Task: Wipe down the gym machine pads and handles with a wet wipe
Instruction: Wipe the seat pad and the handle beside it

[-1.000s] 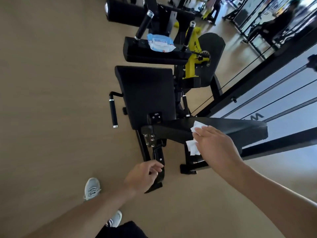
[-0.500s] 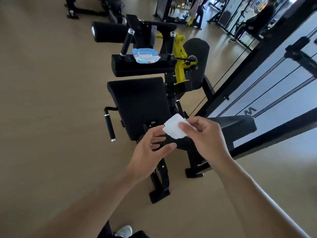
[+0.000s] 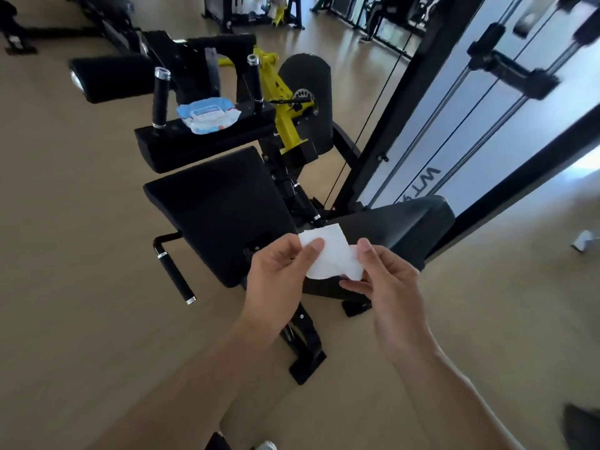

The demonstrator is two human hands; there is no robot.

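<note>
Both hands off the machine: left hand [image 3: 276, 280] and right hand [image 3: 386, 280] each pinch the wet wipe [image 3: 331, 254] above the seat pad [image 3: 220, 206]. Looks mid-task, refolding; 2 upright handles [image 3: 160, 97] and side handle [image 3: 175, 277] probably left.

We see a tan floor [image 3: 71, 241] carrying a black gym machine [image 3: 279, 177], whose foot [image 3: 306, 365] rests flat on it. On the machine's upper pad [image 3: 168, 147], between two upright handles [image 3: 160, 99], lies a blue-and-white wipe pack [image 3: 207, 115], touching the pad surface. Just below sits a wider pad [image 3: 220, 209], bare. To the right, a small white object [image 3: 584, 240] lies on the floor, too blurred for us to identify. More machines [image 3: 253, 11] stand on the floor farther back.
</note>
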